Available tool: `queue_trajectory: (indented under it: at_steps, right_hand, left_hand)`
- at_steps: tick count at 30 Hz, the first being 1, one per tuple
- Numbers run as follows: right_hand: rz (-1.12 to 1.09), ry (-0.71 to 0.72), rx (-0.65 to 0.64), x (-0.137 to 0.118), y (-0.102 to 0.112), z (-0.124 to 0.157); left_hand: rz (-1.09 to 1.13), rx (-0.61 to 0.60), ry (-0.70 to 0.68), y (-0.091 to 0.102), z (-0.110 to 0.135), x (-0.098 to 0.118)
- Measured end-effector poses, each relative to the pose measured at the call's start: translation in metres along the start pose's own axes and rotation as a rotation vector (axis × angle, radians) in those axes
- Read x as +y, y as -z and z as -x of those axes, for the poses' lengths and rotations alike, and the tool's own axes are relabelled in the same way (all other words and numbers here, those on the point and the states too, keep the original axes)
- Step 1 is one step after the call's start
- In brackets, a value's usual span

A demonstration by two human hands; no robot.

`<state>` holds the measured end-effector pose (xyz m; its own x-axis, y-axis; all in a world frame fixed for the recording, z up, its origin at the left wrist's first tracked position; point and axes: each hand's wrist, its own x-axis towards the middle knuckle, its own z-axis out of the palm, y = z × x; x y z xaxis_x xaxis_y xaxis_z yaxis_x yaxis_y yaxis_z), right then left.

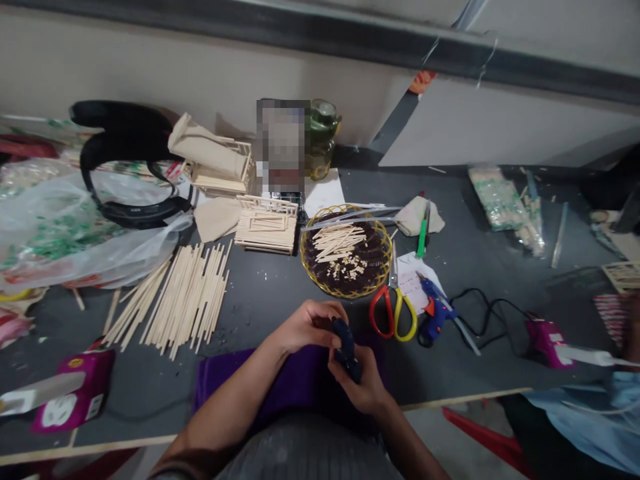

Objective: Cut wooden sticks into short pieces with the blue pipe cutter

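Both of my hands are over the near edge of the table, above a folded purple cloth (pixel 225 380). Between them is a small dark blue object (pixel 346 347), whose kind I cannot make out. The fingers of my left hand (pixel 313 323) close on its upper end. My right hand (pixel 367 383) wraps round its lower part. Just beyond lies a brown basket with a yellow rim (pixel 345 291), holding thin wooden sticks (pixel 340 241) and small cut pieces (pixel 346 268). To the right are scissors with red and yellow handles (pixel 405 317) and a blue glue gun (pixel 437 313).
Loose wooden sticks (pixel 190 300) lie at left, near a plastic bag (pixel 75 233) and a black head strap (pixel 135 217). Small stick-built models (pixel 265 233) and a green bottle (pixel 323 137) stand at the back. Magenta boxes (pixel 85 380) sit either side. A person's blue garment (pixel 595 420) shows at right.
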<state>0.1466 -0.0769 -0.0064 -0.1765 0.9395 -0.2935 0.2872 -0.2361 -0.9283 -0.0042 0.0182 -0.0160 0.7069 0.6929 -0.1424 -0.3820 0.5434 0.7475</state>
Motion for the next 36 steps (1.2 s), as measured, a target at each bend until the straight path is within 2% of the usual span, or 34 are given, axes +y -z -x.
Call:
queue_trajectory:
  at_steps: [7,13,16,20,23,25,28,31,34,36]
  right_hand:
    - [0.110,-0.001,0.017,0.012,-0.008,-0.005]
    - [0.092,-0.012,0.023,0.021,-0.010,-0.011]
    - [-0.026,-0.091,-0.024,0.011,-0.005,-0.008]
    - [-0.319,-0.246,-0.147,-0.012,-0.002,-0.006]
    - [-0.491,-0.301,-0.107,-0.025,-0.004,-0.010]
    - [-0.563,-0.321,-0.078,-0.027,-0.007,-0.012]
    - [-0.585,-0.312,-0.040,-0.028,-0.009,-0.012]
    - [-0.585,-0.275,-0.051,-0.030,-0.009,-0.008]
    - [-0.546,-0.182,-0.092,-0.035,-0.003,-0.001]
    - [-0.418,-0.086,-0.052,-0.038,0.004,0.005]
  left_hand:
    - [0.024,-0.036,0.044,0.012,0.000,0.000]
    - [0.070,0.013,0.034,0.015,0.001,0.001]
    - [0.111,0.032,0.034,0.013,-0.001,0.000]
    - [0.237,0.106,0.070,0.007,-0.003,-0.003]
    - [0.385,0.209,0.111,-0.005,-0.005,-0.005]
    - [0.477,0.276,0.088,-0.013,-0.005,-0.006]
    - [0.621,0.317,0.038,-0.022,-0.004,-0.006]
    - [0.775,0.338,0.068,-0.024,-0.001,-0.003]
    - [0.859,0.372,0.060,-0.024,0.003,0.006]
    - [0.846,0.379,0.009,-0.023,0.006,0.015]
